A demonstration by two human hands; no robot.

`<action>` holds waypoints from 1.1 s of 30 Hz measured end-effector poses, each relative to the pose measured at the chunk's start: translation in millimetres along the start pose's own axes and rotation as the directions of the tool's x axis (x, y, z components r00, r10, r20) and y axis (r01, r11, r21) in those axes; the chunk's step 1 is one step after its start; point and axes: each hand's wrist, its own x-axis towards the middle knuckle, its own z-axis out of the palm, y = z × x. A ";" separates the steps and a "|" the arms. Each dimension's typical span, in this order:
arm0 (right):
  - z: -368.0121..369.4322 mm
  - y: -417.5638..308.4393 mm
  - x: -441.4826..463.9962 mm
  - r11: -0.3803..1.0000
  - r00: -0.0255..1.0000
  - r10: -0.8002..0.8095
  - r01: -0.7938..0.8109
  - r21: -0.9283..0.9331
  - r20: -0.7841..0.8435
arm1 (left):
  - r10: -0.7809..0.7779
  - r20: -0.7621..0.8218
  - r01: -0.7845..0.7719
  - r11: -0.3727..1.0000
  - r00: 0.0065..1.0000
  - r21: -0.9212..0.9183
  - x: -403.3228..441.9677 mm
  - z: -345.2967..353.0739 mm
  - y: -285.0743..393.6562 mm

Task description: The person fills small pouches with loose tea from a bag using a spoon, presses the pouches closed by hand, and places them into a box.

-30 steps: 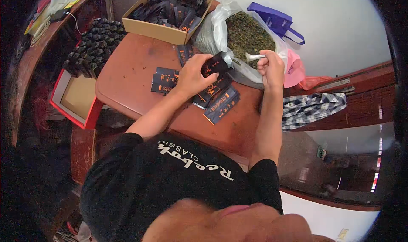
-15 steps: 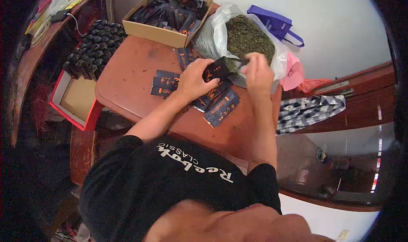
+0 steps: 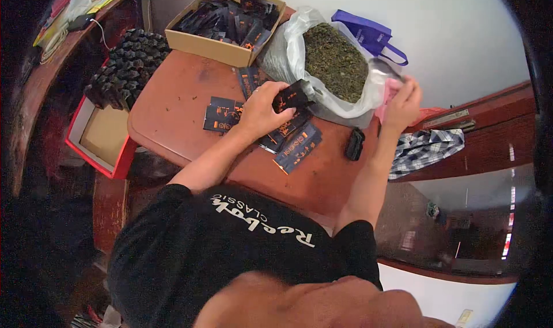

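My left hand [image 3: 262, 110] grips a black sachet [image 3: 292, 96] with orange print, its mouth pointing toward the bag. Other flat black sachets [image 3: 298, 148] lie on the table under and beside that hand. My right hand [image 3: 405, 104] is closed round the handle of a shiny spoon [image 3: 385, 69], held over the right rim of a white plastic bag [image 3: 296, 37]. Dried green-brown leaves [image 3: 335, 60], like loose tea, fill this bag. Below the bag, near my right forearm, a small dark bundle [image 3: 354, 144] rests on the table.
A cardboard box [image 3: 210, 47] of black sachets stands at the table's [image 3: 167, 106] back edge. To the left are stacked black packets [image 3: 135, 60] and a red box [image 3: 118, 158]. Behind the bag is a purple tote [image 3: 368, 34]; checked cloth [image 3: 429, 149] hangs at right.
My right hand has moved right with the spoon, away from the sachet's mouth to the bag's far rim. The dark bundle has come into sight. My left hand stays on the sachet.
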 end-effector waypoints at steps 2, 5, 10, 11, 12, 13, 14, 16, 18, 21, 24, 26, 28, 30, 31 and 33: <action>4.5 27.9 20.3 0.937 0.981 0.179 -0.146 0.318 -0.076 | -0.013 -0.014 0.013 0.999 1.000 -0.046 2.8 0.2 1.5; 21.3 39.1 15.4 0.985 0.988 0.133 -0.141 0.102 0.080 | -0.032 -0.067 0.022 0.990 0.997 -0.140 2.2 3.0 -0.8; 84.4 32.5 -22.2 0.980 0.959 -0.093 0.136 -0.147 0.268 | -0.022 -0.081 0.008 0.986 0.996 -0.168 4.1 0.8 3.2; 95.1 28.7 -27.3 0.978 0.942 -0.084 0.140 -0.156 0.325 | -0.017 -0.063 0.007 0.988 0.998 -0.152 4.8 -0.3 1.8; 102.9 25.9 -31.3 0.975 0.921 -0.074 0.147 -0.165 0.382 | -0.012 -0.046 0.006 0.991 0.999 -0.137 5.3 -0.8 0.0; 109.1 24.4 -34.6 0.978 0.920 -0.053 0.126 -0.164 0.389 | -0.010 -0.032 0.005 0.992 0.999 -0.125 5.0 -0.7 -1.3; 115.3 22.9 -35.9 0.981 0.918 -0.037 0.109 -0.161 0.396 | -0.002 -0.041 -0.003 0.993 0.999 -0.119 5.1 -0.2 -2.7; 119.7 20.6 -33.8 0.981 0.914 -0.009 0.086 -0.173 0.407 | 0.008 -0.066 -0.016 0.994 0.998 -0.110 5.2 0.6 -4.9; 118.7 20.9 -34.4 0.976 0.911 0.030 0.062 -0.208 0.412 | 0.027 -0.103 -0.039 0.993 0.994 -0.111 4.6 1.0 -3.3; 116.7 32.4 -35.7 0.990 0.906 0.034 0.026 -0.137 0.421 | 0.033 -0.109 -0.044 0.994 0.993 -0.101 5.4 2.1 -3.7; 109.6 30.1 -38.1 0.982 0.860 0.169 -0.191 -0.003 0.482 | 0.003 -0.088 -0.012 0.994 0.996 -0.106 4.6 3.5 -3.4; 110.8 27.1 -40.8 0.954 0.836 0.232 -0.295 0.050 0.498 | -0.005 -0.072 -0.002 0.996 0.997 -0.093 4.3 2.8 -3.7; 114.5 23.4 -42.6 0.930 0.817 0.273 -0.359 0.077 0.508 | 0.006 -0.048 -0.009 0.998 0.999 -0.060 4.3 1.9 -4.9; 117.6 20.6 -42.8 0.920 0.810 0.295 -0.385 0.080 0.508 | 0.001 -0.050 -0.004 0.998 0.999 -0.061 4.0 3.2 -6.6; 119.9 24.0 -42.6 0.893 0.794 0.318 -0.435 0.118 0.519 | 0.000 -0.051 -0.003 0.998 0.999 -0.060 4.7 3.3 -6.7; 125.6 31.9 -43.5 0.827 0.759 0.359 -0.528 0.192 0.544 | 0.032 -0.094 -0.037 0.998 0.995 -0.057 5.4 3.3 -3.8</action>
